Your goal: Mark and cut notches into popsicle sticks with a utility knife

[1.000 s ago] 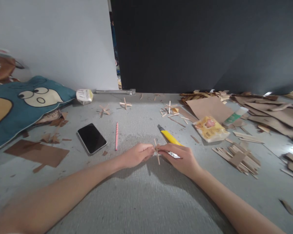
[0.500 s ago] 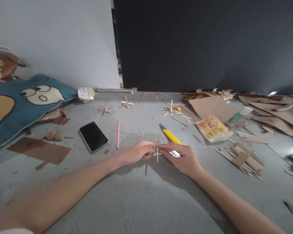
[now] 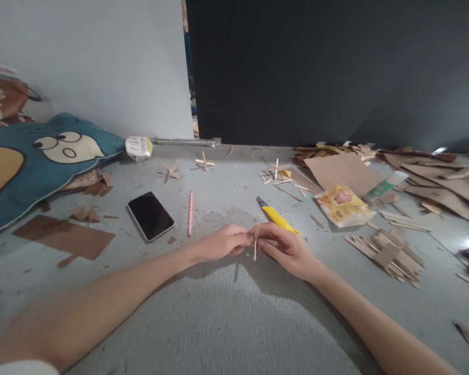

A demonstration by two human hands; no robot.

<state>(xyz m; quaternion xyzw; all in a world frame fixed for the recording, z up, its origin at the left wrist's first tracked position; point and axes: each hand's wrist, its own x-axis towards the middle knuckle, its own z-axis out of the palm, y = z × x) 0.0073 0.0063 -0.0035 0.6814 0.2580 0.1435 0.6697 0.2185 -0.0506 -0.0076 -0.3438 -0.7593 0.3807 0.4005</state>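
Close in front of me, my left hand [image 3: 230,242] and my right hand [image 3: 287,250] meet at a small wooden stick cross [image 3: 255,251]. My left fingertips are pinched at its left side. The fingers of my right hand curl over its top and right side, hiding most of the joint; one stick end points down towards me. A yellow utility knife [image 3: 278,219], blade out, lies just beyond my right hand. Similar stick crosses stand further back: one at centre left [image 3: 205,162], a browner one [image 3: 171,172], and one at right [image 3: 276,169] among loose stick pieces.
A phone [image 3: 150,216] and a pink striped pencil [image 3: 190,213] lie left of my hands. Rightward are a yellow packet [image 3: 344,205], a green-and-white tube [image 3: 386,186], a banded stick bundle [image 3: 386,255] and cardboard [image 3: 437,179]. A blue cushion [image 3: 42,172] and brown cardboard [image 3: 64,237] occupy the left.
My right fingers have moved left and up over the top of the stick cross, covering more of it. The left hand keeps its pinch. The view has shifted slightly.
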